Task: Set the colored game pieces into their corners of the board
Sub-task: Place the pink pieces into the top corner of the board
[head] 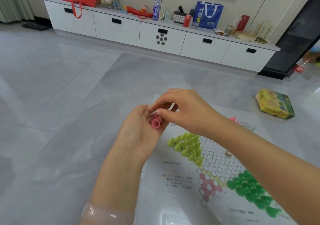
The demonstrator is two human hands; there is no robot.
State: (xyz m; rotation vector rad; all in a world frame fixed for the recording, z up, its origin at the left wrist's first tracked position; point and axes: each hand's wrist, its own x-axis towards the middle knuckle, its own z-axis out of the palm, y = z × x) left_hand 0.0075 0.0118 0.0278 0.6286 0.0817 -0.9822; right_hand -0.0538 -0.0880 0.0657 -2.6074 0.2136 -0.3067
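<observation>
Hands [138, 126] [180, 108] around pink pieces [156, 122]

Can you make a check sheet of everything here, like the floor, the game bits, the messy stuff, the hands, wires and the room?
Surface: grey tiled floor, paper game board lying flat.
Job's things: yellow-green pieces fill one corner; green pieces fill another; pink corner bare; pink pieces in hand.
Clutter: game box on floor beside board.
Hands: left hand cups pink pieces; right hand fingers pinch at them.
Cables: nothing seen.
Surroundings: white cabinet with bags, bottle, can.
</observation>
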